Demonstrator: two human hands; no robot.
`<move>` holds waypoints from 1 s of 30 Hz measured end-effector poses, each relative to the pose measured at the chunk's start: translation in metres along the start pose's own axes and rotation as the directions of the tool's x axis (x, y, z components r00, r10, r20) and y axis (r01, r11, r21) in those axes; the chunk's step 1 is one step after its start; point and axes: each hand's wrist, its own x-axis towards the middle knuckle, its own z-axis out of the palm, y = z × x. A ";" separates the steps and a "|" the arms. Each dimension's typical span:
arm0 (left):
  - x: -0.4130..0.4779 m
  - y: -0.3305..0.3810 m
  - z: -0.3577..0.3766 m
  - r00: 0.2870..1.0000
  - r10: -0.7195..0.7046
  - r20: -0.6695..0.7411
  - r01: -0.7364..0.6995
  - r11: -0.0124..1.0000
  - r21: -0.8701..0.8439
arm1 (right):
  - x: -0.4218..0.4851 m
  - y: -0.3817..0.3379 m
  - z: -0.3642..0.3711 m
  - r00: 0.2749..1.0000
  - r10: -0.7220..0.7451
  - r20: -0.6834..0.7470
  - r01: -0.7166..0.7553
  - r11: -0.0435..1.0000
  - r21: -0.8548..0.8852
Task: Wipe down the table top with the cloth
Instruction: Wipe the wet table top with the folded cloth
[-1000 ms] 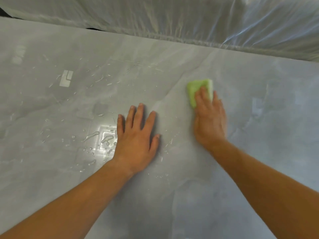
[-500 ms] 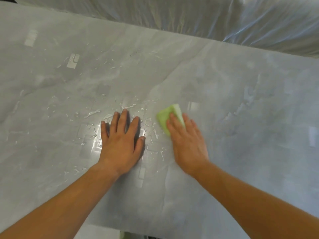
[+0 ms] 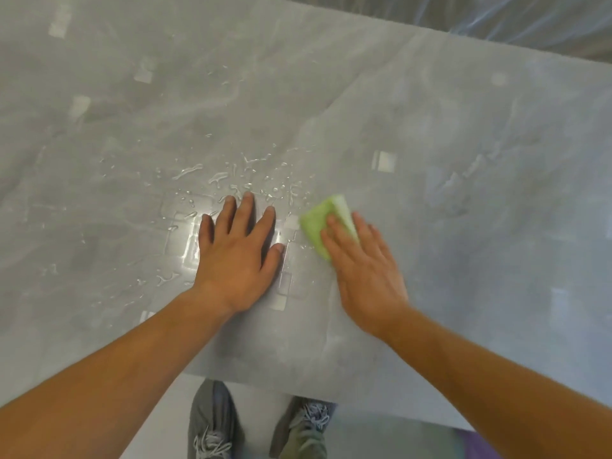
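A: On the cloth [image 3: 319, 223], what are the fingers [image 3: 341, 238] doing?
B: They lie straight, pressing it flat under the right hand [image 3: 361, 270]. The left hand [image 3: 238, 256] lies spread just beside it, holding nothing.
A: And the counter [image 3: 463, 160]?
B: Droplets [image 3: 245, 180] bead just ahead of the left hand. Right of the cloth looks dull and dry. I'd judge roughly half is left to do.

We see a smooth, glossy grey stone-look tabletop [image 3: 430, 193] beaded with water droplets [image 3: 245, 180], and a soft, matt green cloth [image 3: 318, 226].
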 end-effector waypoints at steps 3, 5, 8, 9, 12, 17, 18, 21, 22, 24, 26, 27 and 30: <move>0.000 -0.001 0.000 1.000 0.003 0.012 -0.003 1.000 0.007 | -0.011 0.023 -0.003 0.982 -0.179 0.055 0.181 0.983 -0.041; 0.001 -0.003 0.000 1.000 0.020 0.013 -0.019 0.999 -0.049 | -0.004 0.035 -0.006 1.000 -0.005 -0.014 0.004 1.000 -0.016; -0.012 -0.012 0.002 0.997 0.066 -0.037 -0.070 0.988 -0.135 | 0.000 -0.001 -0.001 0.898 0.424 -0.116 -0.408 0.902 0.139; -0.020 -0.017 0.004 0.995 0.092 -0.045 -0.098 0.987 -0.130 | -0.007 -0.027 0.006 0.865 0.486 -0.127 -0.467 0.871 0.156; -0.047 -0.035 0.010 0.986 0.166 -0.029 -0.168 0.981 -0.094 | -0.046 -0.093 0.028 0.965 0.235 -0.118 -0.226 0.970 0.085; -0.075 -0.066 0.025 0.968 0.249 0.010 -0.250 0.968 0.026 | -0.082 -0.073 0.032 0.995 0.026 -0.094 -0.023 0.999 0.038; -0.077 -0.069 0.027 0.967 0.255 0.017 -0.255 0.966 0.044 | -0.082 -0.065 0.030 0.978 0.162 -0.135 -0.153 0.985 0.076; -0.081 -0.077 0.031 0.968 0.247 0.044 -0.250 0.963 0.097 | -0.076 -0.079 0.027 0.796 0.577 -0.182 -0.540 0.813 0.218; -0.081 -0.079 0.032 0.967 0.250 0.048 -0.254 0.961 0.113 | -0.074 -0.096 0.030 0.750 0.637 -0.179 -0.596 0.768 0.234; -0.081 -0.082 0.032 0.962 0.269 0.047 -0.273 0.954 0.124 | -0.077 -0.137 0.040 0.791 0.588 -0.171 -0.556 0.807 0.199; -0.080 -0.085 0.030 0.958 0.282 0.041 -0.285 0.952 0.110 | -0.089 -0.170 0.052 0.912 0.387 -0.138 -0.370 0.920 0.131; -0.079 -0.087 0.029 0.957 0.289 0.039 -0.291 0.950 0.109 | -0.095 -0.175 0.055 0.950 0.289 -0.116 -0.278 0.955 0.103; -0.077 -0.094 0.025 0.946 0.321 0.034 -0.323 0.939 0.119 | -0.097 -0.151 0.050 0.986 0.133 -0.097 -0.125 0.989 0.082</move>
